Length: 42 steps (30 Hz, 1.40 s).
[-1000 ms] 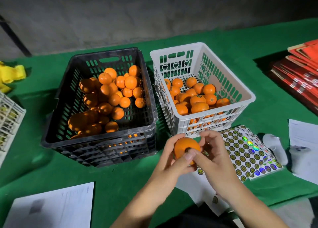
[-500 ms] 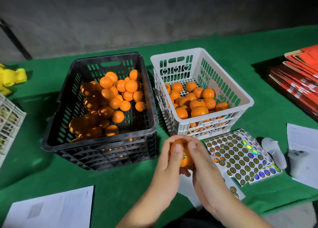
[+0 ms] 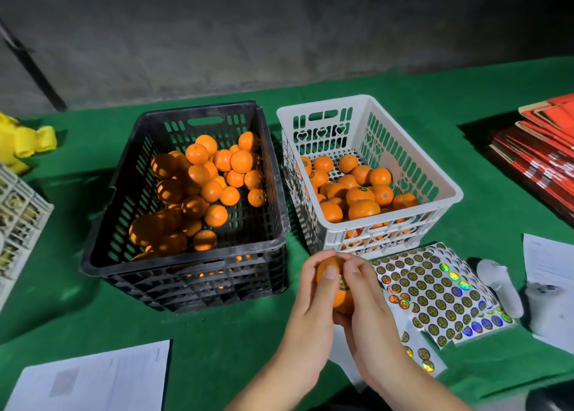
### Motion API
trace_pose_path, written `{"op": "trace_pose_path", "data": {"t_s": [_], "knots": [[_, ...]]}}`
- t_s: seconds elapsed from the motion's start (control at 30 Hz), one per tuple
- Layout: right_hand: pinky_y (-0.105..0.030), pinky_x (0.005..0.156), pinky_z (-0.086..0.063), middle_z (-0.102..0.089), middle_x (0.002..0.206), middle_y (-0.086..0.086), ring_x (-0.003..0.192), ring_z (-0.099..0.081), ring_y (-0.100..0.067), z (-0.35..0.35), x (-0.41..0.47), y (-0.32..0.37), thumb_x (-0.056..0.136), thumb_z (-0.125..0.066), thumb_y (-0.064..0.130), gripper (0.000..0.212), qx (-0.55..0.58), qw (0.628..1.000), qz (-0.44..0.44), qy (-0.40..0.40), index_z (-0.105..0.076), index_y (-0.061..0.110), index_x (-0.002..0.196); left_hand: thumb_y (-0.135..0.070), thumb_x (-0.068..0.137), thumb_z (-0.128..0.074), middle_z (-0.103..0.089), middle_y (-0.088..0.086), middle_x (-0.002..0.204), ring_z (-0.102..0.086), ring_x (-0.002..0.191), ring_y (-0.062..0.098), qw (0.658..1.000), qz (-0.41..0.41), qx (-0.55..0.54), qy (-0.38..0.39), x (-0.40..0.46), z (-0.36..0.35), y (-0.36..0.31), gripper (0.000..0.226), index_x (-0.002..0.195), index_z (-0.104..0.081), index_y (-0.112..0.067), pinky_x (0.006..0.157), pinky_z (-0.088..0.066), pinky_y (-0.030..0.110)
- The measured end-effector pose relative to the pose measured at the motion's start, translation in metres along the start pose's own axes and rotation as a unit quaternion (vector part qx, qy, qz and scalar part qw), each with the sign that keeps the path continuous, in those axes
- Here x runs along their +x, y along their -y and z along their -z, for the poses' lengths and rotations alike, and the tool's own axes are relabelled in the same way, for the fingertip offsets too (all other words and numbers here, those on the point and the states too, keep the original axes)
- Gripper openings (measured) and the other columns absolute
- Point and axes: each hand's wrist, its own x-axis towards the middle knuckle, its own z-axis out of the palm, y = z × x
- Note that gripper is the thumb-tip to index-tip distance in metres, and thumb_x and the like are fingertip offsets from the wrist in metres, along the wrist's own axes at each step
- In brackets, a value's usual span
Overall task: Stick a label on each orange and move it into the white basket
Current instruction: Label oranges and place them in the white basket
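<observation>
While both thumbs press its label [image 3: 342, 283], curled fingers [image 3: 306, 271] of both hands grip the orange [image 3: 343, 299].

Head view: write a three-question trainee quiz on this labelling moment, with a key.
1. True or false: the held orange already rests inside the white basket.
2. Which crate holds the fruit on the person's left? A black crate; B white basket; C yellow one.
3. Fill in: the sticker sheets lie on the green cloth, in front of the ____ basket.

Key
1. False: the left hand and right hand both hold it in front of the basket.
2. A
3. white
</observation>
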Motion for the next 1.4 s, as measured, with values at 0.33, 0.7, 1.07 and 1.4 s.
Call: {"op": "trace_pose_path", "data": {"t_s": [0.33,0.7,1.07,1.4], "knots": [[-0.036,0.076,-0.061,-0.072,0.102,0.004,0.094,-0.073,-0.019,-0.009,0.014,0.011,0.083,-0.059,0.058,0.037,-0.052,0.997,0.022,0.047,-0.062,0.034,0.111,-0.037,0.103,-0.041,-0.073,0.001,0.124,-0.071,0.111,0.019,0.999,0.000,-0.037,-0.032,0.015,0.010,-0.003,0.034,0.124,-0.068,-0.038,0.089,-0.058,0.036],[-0.032,0.083,-0.044,-0.062,0.127,0.008,0.115,-0.062,-0.019,-0.005,0.170,0.070,0.098,-0.056,0.060,0.036,-0.336,0.938,0.081,0.007,-0.057,0.036,0.125,-0.042,0.107,-0.047,-0.056,-0.028,0.120,-0.059,0.089,0.000,0.848,-0.207,0.484,-0.059,0.062,0.104,-0.068,0.024,0.127,-0.059,-0.045,0.072,-0.041,0.012],[-0.054,0.122,-0.017,-0.025,0.168,-0.008,0.153,-0.016,-0.031,-0.020,0.213,0.021,0.096,-0.018,0.064,0.072,-0.714,0.687,0.133,-0.026,-0.038,0.025,0.153,-0.050,0.099,-0.056,-0.043,0.011,0.151,-0.039,0.137,0.041,0.638,0.079,0.750,-0.156,0.146,0.224,-0.118,0.051,0.149,-0.047,-0.038,0.112,-0.037,0.049],[-0.050,0.114,-0.031,-0.043,0.157,-0.005,0.141,-0.037,-0.032,-0.018,0.209,0.020,0.097,-0.022,0.058,0.064,-0.718,0.673,0.175,-0.028,-0.052,0.025,0.143,-0.019,0.101,-0.058,-0.034,0.016,0.141,-0.043,0.127,0.038,0.671,0.265,0.684,-0.109,0.167,0.251,-0.123,0.051,0.148,-0.045,-0.035,0.102,-0.045,0.047]]}}
